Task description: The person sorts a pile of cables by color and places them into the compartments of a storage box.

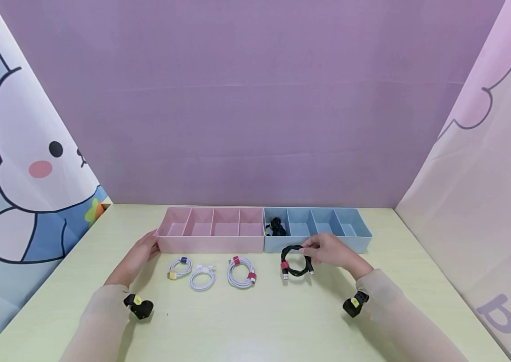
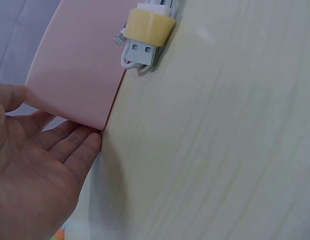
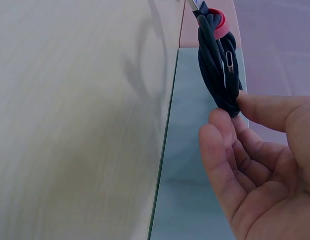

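My right hand (image 1: 327, 249) pinches a coiled black USB cable (image 1: 297, 273) between thumb and fingertips, in front of the blue divided box (image 1: 318, 245). In the right wrist view, the coil (image 3: 215, 65) hangs in front of the box, bound with a red strap (image 3: 221, 24). My left hand (image 1: 139, 254) rests against the left end of the pink divided box (image 1: 210, 245). In the left wrist view, its fingers (image 2: 82, 150) lie nearly straight along the box's end, at the bottom corner, with the thumb near the upper edge.
Three coiled white cables lie before the pink box: one with yellow and blue straps (image 1: 186, 267), one with white ties (image 1: 203, 286), one with red straps (image 1: 231, 279). Black items (image 1: 276, 228) sit in the blue box's leftmost compartment. A purple backdrop (image 1: 255, 100) stands behind.
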The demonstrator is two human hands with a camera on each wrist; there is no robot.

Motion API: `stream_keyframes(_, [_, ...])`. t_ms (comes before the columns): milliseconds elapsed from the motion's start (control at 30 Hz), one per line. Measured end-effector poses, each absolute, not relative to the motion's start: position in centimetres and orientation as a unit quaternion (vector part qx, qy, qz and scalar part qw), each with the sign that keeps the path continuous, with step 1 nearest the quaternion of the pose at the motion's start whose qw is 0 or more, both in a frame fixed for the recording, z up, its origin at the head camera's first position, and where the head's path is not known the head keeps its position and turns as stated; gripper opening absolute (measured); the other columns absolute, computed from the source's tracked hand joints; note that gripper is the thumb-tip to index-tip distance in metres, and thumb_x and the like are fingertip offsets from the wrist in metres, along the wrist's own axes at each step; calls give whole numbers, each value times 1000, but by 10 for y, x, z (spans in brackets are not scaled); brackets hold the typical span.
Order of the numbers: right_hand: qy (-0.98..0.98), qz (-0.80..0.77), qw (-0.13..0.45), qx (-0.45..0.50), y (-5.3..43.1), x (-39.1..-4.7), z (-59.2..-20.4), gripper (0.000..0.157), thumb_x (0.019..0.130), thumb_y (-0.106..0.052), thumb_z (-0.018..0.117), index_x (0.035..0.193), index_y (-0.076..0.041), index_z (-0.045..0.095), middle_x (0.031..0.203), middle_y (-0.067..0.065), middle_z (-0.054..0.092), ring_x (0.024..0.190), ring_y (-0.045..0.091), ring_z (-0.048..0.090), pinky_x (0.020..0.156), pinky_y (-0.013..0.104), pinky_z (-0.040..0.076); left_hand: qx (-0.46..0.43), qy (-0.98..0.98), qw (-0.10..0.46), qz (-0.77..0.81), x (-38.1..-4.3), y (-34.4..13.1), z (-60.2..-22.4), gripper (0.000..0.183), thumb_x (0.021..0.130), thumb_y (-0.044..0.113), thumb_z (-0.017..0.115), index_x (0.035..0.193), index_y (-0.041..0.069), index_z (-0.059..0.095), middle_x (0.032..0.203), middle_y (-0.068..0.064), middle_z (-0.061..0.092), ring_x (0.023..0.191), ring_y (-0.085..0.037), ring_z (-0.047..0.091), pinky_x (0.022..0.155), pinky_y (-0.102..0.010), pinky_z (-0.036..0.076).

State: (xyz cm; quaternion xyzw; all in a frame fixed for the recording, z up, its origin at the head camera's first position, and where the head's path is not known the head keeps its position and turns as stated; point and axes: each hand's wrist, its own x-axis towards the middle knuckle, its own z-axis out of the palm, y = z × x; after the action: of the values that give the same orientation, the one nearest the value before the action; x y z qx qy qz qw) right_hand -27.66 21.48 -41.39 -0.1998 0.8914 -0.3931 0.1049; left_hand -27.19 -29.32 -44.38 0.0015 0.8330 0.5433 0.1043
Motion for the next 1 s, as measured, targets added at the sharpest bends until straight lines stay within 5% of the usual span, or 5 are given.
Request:
stream_keyframes(633, [905,-387,72,-162,210,-283,-396,30,100,-26,64,115,-1,71,75,6,67,74,35,67,65,34,55,2,833,105,543,-274,-294,-445,73,109,50,19,159,1,-1,164,-26,9,148,-42,19,121,-52,21])
stream_keyframes(1000, [898,-409,67,-147,208,-290,-389,26,100,-27,64,114,-5,71,77,4,68,76,35,67,75,48,58,3,834,104,541,-274,-294,-446,71,110,47,19,159,1,-1,164,-27,9,148,-42,19,121,-53,21])
